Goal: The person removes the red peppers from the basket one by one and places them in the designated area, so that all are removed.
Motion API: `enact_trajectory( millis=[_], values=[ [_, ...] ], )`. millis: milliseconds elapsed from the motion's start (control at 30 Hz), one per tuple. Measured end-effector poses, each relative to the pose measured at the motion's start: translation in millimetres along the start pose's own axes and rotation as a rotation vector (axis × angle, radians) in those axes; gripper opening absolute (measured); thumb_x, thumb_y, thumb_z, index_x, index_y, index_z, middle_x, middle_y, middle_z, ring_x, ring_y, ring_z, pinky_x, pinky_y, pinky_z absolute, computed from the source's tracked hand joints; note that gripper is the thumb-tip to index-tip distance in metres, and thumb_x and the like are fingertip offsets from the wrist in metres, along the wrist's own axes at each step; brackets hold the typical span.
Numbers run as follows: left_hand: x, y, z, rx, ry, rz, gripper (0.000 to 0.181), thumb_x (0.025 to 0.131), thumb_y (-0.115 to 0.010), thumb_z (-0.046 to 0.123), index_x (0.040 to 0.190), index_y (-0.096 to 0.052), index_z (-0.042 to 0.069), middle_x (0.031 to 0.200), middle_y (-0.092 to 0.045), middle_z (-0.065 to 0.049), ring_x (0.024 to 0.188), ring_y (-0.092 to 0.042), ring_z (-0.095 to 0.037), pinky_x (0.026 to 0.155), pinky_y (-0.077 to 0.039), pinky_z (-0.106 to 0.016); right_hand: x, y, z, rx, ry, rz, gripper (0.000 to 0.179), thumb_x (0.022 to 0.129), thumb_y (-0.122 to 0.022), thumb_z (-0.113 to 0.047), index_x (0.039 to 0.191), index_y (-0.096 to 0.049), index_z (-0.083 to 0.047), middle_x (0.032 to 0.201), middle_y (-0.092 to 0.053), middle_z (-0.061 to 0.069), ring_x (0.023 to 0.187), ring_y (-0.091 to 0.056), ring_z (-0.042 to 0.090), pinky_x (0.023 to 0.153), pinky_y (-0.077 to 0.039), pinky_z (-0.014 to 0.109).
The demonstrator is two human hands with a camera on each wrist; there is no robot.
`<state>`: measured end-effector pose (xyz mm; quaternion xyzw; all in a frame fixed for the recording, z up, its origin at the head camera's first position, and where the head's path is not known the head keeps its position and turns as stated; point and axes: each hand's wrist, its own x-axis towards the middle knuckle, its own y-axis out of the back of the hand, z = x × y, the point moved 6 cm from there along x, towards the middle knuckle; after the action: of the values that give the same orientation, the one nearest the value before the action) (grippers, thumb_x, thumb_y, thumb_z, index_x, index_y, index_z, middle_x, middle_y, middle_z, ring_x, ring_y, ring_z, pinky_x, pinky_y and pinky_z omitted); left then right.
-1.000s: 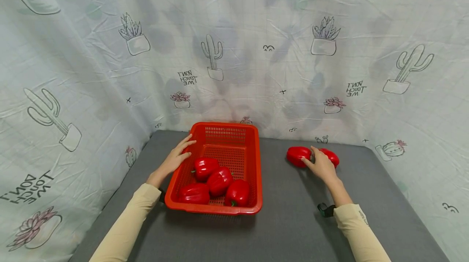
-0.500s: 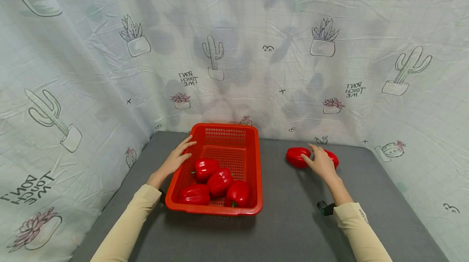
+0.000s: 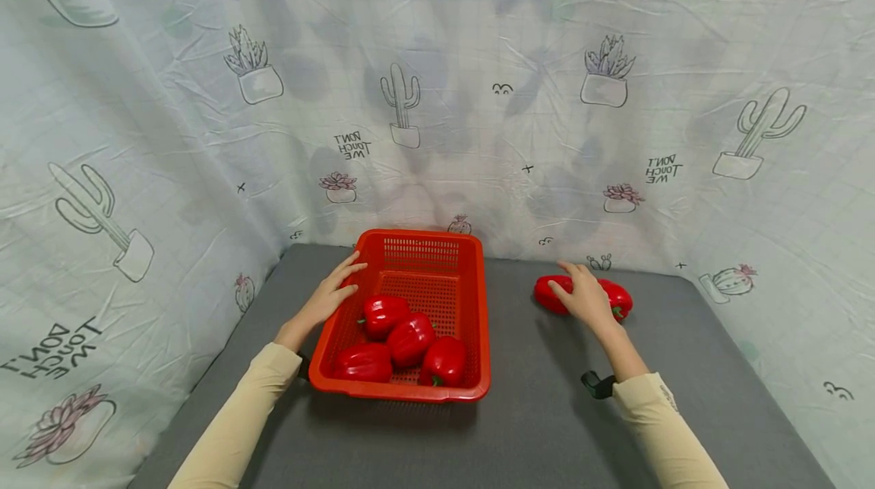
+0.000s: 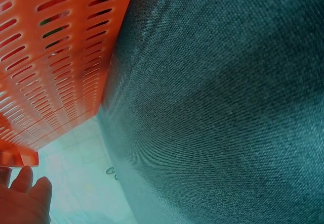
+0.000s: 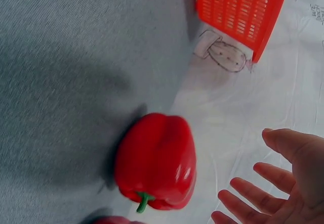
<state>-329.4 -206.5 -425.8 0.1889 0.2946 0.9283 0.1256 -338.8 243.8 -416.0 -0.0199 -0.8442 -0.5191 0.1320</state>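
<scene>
My left hand (image 3: pixel 326 299) rests with extended fingers at the left rim of a red plastic basket (image 3: pixel 485 322). In the left wrist view its fingers (image 4: pixel 40 193) reach toward the basket's rim corner. Several red bell peppers (image 3: pixel 410 339) lie in the near part of the basket. To the right, two more bell peppers sit on the table: one at left (image 3: pixel 550 294), one at right (image 3: pixel 618 296). Over them hovers my right hand (image 3: pixel 588 298), partly hiding both. The right wrist view shows its fingers spread, apart from the nearer pepper (image 5: pixel 157 158).
A grey cloth-covered table (image 3: pixel 533 421) carries everything. Behind and at both sides hangs a pale curtain (image 3: pixel 465 132) printed with potted cacti, close to the table's back edge. Each wrist wears a dark strap.
My right hand has shifted left from between the two peppers to above the left one, uncovering the right pepper's green stem. My left hand and the basket have stayed put.
</scene>
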Motion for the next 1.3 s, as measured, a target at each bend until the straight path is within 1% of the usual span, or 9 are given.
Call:
enact_trajectory(
  millis=[67, 200, 233, 400, 600, 767, 967, 1167, 1300],
  values=[
    [2.3, -1.8, -11.1, 0.001, -0.004, 0.003, 0.042, 0.091, -0.047, -0.004, 0.132, -0.042, -0.010, 0.149, -0.019, -0.028, 0.136, -0.016, -0.045, 0.102, -0.019, -0.063, 0.9, -1.6, -5.3, 0.022, 0.011, -0.008, 0.052, 0.090, -0.058, -0.026, 0.133, -0.046, 0.002, 0.127, -0.048, 0.026, 0.113, -0.049, 0.041, 0.087, -0.042, 0.057],
    [6.7, -5.0, -35.4, 0.003, -0.008, 0.008, 0.042, 0.092, -0.048, 0.001, 0.134, -0.043, -0.004, 0.152, -0.018, -0.021, 0.138, -0.016, -0.042, 0.103, -0.019, -0.063, 3.8, -5.5, -14.4, 0.061, 0.024, -0.024, 0.052, 0.090, -0.058, -0.027, 0.133, -0.047, 0.001, 0.128, -0.048, 0.025, 0.114, -0.048, 0.041, 0.089, -0.041, 0.057],
    [6.9, -5.2, -37.5, 0.004, -0.010, 0.008, 0.042, 0.093, -0.048, 0.003, 0.135, -0.043, -0.002, 0.152, -0.018, -0.019, 0.138, -0.016, -0.040, 0.103, -0.019, -0.062, 4.7, -6.5, -16.2, 0.068, 0.028, -0.026, 0.052, 0.090, -0.059, -0.028, 0.133, -0.047, 0.000, 0.128, -0.048, 0.024, 0.114, -0.048, 0.040, 0.089, -0.041, 0.057],
    [6.5, -5.3, -38.2, 0.005, -0.012, 0.011, 0.042, 0.093, -0.048, 0.006, 0.135, -0.045, 0.001, 0.153, -0.019, -0.015, 0.139, -0.016, -0.038, 0.104, -0.019, -0.061, 8.3, -10.9, -27.3, 0.084, 0.075, -0.024, 0.052, 0.089, -0.060, -0.029, 0.132, -0.048, -0.003, 0.126, -0.051, 0.022, 0.113, -0.050, 0.039, 0.088, -0.042, 0.057],
    [5.9, -5.2, -34.6, 0.006, -0.013, 0.015, 0.043, 0.093, -0.046, 0.005, 0.135, -0.044, -0.001, 0.153, -0.019, -0.016, 0.139, -0.017, -0.039, 0.103, -0.019, -0.062, 10.7, -15.2, -45.7, 0.104, 0.148, -0.026, 0.051, 0.088, -0.061, -0.030, 0.131, -0.051, -0.004, 0.127, -0.052, 0.020, 0.114, -0.050, 0.037, 0.089, -0.042, 0.054],
    [6.2, -6.2, -35.3, 0.011, -0.016, 0.011, 0.043, 0.093, -0.047, 0.005, 0.135, -0.043, -0.002, 0.153, -0.019, -0.016, 0.138, -0.017, -0.039, 0.103, -0.019, -0.062, 11.0, -19.2, -63.7, 0.118, 0.220, -0.015, 0.049, 0.087, -0.063, -0.028, 0.130, -0.053, -0.005, 0.125, -0.054, 0.019, 0.112, -0.052, 0.035, 0.088, -0.045, 0.052],
    [6.8, -6.8, -37.5, 0.008, -0.014, 0.012, 0.042, 0.094, -0.047, 0.008, 0.135, -0.044, 0.000, 0.153, -0.019, -0.015, 0.139, -0.016, -0.039, 0.103, -0.019, -0.062, 10.7, -24.4, -84.8, 0.131, 0.269, -0.042, 0.049, 0.086, -0.064, -0.031, 0.130, -0.054, -0.009, 0.122, -0.055, 0.013, 0.108, -0.055, 0.029, 0.082, -0.049, 0.047],
    [7.1, -6.7, -37.9, 0.001, -0.018, 0.015, 0.042, 0.094, -0.047, 0.007, 0.136, -0.043, 0.000, 0.153, -0.018, -0.015, 0.139, -0.015, -0.039, 0.103, -0.019, -0.062, 9.9, -29.8, -104.0, 0.150, 0.331, -0.074, 0.050, 0.087, -0.064, -0.032, 0.130, -0.053, -0.009, 0.122, -0.055, 0.012, 0.110, -0.054, 0.029, 0.082, -0.049, 0.047],
    [7.1, -5.8, -38.7, 0.000, -0.022, 0.013, 0.042, 0.094, -0.047, 0.008, 0.135, -0.044, 0.000, 0.153, -0.018, -0.015, 0.139, -0.016, -0.039, 0.103, -0.019, -0.062, 7.5, -32.7, -117.1, 0.148, 0.382, -0.088, 0.051, 0.086, -0.065, -0.032, 0.129, -0.054, -0.008, 0.120, -0.056, 0.013, 0.107, -0.055, 0.028, 0.079, -0.050, 0.047]
  ],
)
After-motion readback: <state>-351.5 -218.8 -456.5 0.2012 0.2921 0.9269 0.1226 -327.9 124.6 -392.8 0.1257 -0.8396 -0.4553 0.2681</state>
